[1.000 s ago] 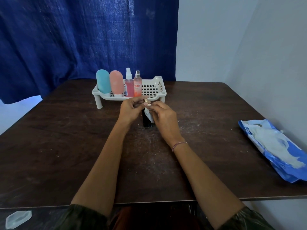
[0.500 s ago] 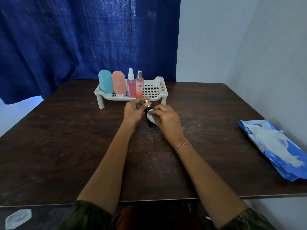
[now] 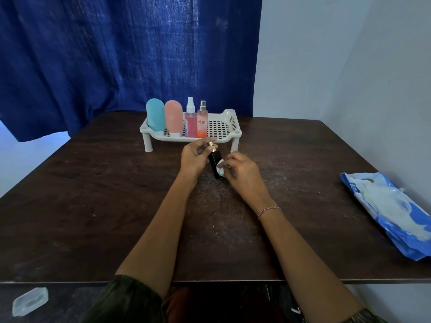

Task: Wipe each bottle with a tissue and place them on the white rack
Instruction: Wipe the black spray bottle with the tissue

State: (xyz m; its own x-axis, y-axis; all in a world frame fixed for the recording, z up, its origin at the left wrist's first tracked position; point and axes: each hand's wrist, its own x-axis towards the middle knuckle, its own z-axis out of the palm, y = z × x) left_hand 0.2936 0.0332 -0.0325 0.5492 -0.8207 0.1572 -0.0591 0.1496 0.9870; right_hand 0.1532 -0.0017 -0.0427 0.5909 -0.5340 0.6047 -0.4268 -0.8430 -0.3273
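left hand (image 3: 194, 157) pinches bottle (image 3: 215, 164) top | right hand (image 3: 242, 170) presses tissue (image 3: 220, 168) | risk: tilted bottle slips onto counter (image 3: 93, 206)

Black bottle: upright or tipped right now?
Tipped. The black bottle leans, its gold top toward the left hand, while the right hand presses a tissue against it.

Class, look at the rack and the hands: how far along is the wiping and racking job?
Done: four bottles stand in the white rack. In hand: the left hand grips the black bottle near its gold top while the right hand presses a tissue on it. Left: racking that bottle.
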